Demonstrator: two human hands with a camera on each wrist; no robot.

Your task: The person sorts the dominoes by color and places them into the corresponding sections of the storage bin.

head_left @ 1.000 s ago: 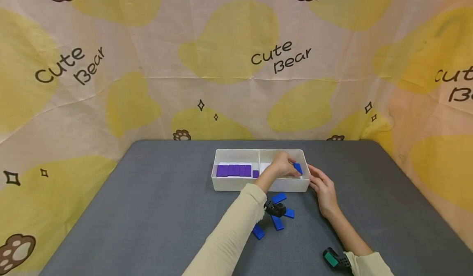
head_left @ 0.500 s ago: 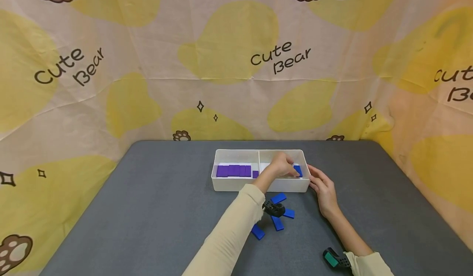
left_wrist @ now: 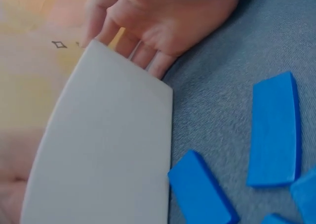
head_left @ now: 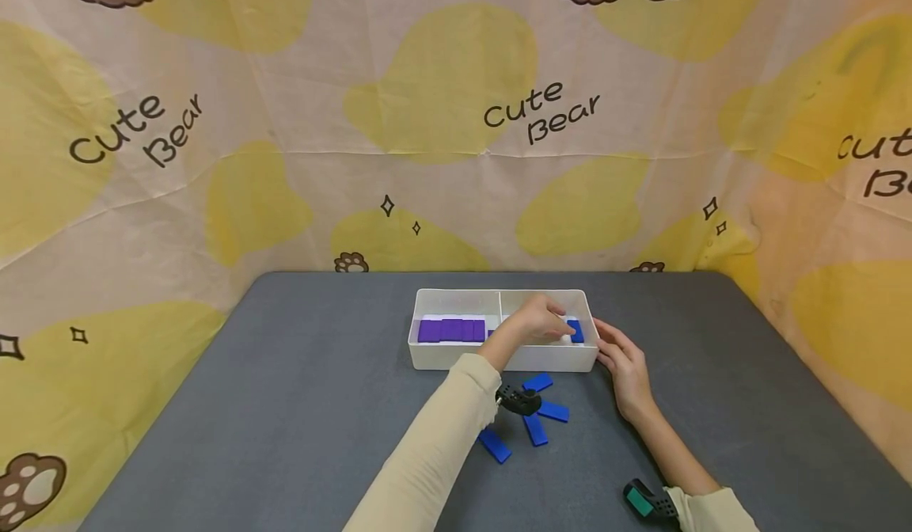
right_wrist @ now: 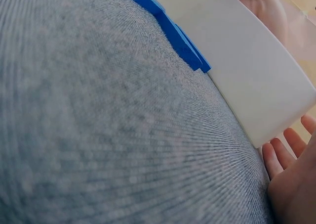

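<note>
My left hand (head_left: 534, 320) reaches over the front wall into the right compartment of a white divided box (head_left: 463, 357). Its fingertips are right beside a blue block (head_left: 576, 332) that lies at that compartment's right end. In the left wrist view, only a blurred bit of the left hand (left_wrist: 12, 184) shows past the box wall. My right hand (head_left: 627, 374) rests with extended fingers against the box's right end. The right wrist view has these fingers (right_wrist: 280, 152) at the bottom corner of the white wall.
Several loose blue blocks (head_left: 553, 412) lie on the grey table (head_left: 299, 405) in front of the box, partly under the left wrist. Purple blocks (head_left: 451, 331) sit in a row in the left compartment. A patterned cloth (head_left: 427, 120) hangs behind the table.
The blue block has gone from tilted in the left fingers to lying in the box. The left hand has let go and shifted slightly left. The right hand has stayed put.
</note>
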